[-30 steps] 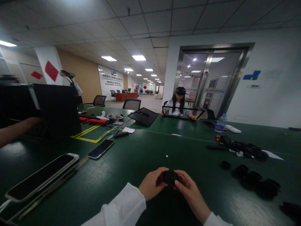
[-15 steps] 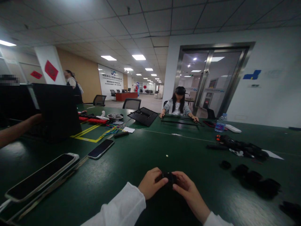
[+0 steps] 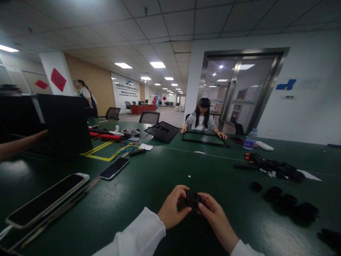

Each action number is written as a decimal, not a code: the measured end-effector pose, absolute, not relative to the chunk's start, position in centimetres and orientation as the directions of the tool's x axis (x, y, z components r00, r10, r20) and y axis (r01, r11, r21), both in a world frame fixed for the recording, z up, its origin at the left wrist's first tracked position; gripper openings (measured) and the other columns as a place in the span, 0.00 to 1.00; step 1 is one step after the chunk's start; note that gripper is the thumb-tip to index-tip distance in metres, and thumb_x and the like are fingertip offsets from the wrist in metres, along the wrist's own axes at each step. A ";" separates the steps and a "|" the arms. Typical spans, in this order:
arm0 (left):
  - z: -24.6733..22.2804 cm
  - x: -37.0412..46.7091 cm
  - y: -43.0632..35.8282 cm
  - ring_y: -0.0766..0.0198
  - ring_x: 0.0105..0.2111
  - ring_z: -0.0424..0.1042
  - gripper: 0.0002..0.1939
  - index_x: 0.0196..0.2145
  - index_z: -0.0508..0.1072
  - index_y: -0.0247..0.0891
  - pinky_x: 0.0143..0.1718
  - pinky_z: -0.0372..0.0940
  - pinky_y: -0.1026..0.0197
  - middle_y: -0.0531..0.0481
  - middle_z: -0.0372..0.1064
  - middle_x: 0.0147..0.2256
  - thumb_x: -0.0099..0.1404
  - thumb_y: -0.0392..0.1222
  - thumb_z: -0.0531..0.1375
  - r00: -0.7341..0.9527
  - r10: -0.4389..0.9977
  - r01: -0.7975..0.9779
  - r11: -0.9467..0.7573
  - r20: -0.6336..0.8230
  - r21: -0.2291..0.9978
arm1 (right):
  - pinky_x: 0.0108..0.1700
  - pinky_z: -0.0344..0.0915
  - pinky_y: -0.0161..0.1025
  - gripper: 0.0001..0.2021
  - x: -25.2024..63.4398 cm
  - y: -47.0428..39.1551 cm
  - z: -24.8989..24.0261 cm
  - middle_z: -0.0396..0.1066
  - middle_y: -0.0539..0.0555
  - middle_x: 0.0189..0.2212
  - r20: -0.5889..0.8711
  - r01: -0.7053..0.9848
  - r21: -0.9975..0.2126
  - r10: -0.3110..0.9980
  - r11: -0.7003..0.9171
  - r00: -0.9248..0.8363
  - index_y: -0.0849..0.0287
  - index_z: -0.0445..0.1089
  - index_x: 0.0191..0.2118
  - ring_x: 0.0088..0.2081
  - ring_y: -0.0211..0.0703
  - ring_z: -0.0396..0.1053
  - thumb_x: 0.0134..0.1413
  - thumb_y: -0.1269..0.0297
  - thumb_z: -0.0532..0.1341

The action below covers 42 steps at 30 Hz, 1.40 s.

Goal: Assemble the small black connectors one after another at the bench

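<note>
Small black part [image 3: 192,199] sits pinched between my left hand [image 3: 172,209] and right hand [image 3: 213,217], fingers curled around it, above the green table [image 3: 149,185] at six o'clock.

You sit at a long dark green table [image 3: 165,167] in an open office. Ceiling panel lights [image 3: 157,65] glow overhead. Past the table's far edge stands a metal-framed glass door [image 3: 234,92] in a white wall [image 3: 314,106], with grey chairs [image 3: 149,117] alongside.
</note>
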State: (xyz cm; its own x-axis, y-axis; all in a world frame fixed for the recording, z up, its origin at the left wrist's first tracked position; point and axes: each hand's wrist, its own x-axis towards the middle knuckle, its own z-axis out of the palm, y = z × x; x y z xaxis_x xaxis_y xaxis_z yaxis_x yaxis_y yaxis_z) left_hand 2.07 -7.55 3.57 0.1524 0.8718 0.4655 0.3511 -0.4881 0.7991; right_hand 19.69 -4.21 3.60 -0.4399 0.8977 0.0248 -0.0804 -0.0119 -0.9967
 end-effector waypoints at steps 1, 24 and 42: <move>3.4 2.1 -7.5 0.63 0.37 0.64 0.12 0.34 0.58 0.37 0.32 0.62 0.64 0.44 0.55 0.46 0.52 0.31 0.57 0.159 0.872 0.334 -0.489 0.464 0.806 | 0.39 0.61 0.41 0.15 19.7 -4.2 3.6 0.66 0.53 0.36 0.018 -0.089 -0.996 0.904 -0.022 -0.426 0.56 0.64 0.40 0.38 0.45 0.64 0.44 0.58 0.59; 3.5 1.4 -7.1 0.67 0.30 0.66 0.26 0.50 0.55 0.43 0.32 0.61 0.65 0.53 0.64 0.32 0.55 0.36 0.57 0.230 0.922 0.516 -0.386 0.311 0.765 | 0.38 0.60 0.42 0.17 19.8 -4.2 3.9 0.67 0.53 0.35 0.025 -0.069 -0.998 0.915 -0.003 -0.403 0.56 0.65 0.40 0.38 0.46 0.64 0.41 0.56 0.60; 3.4 1.4 -6.7 0.69 0.30 0.64 0.19 0.21 0.66 0.32 0.30 0.60 0.67 0.48 0.62 0.36 0.62 0.47 0.47 0.154 0.896 0.510 -0.434 0.418 0.742 | 0.42 0.59 0.42 0.16 19.8 -4.4 3.8 0.66 0.51 0.35 0.054 0.004 -0.998 0.872 0.065 -0.486 0.54 0.65 0.40 0.40 0.45 0.63 0.41 0.60 0.61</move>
State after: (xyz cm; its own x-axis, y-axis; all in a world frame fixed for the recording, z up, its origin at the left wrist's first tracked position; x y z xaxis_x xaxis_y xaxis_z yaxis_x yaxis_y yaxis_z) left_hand 1.40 -6.74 3.40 0.1538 0.8955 0.4175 0.5105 -0.4338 0.7424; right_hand 19.76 -4.36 3.78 -0.4858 0.8724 0.0545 0.0044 0.0648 -0.9979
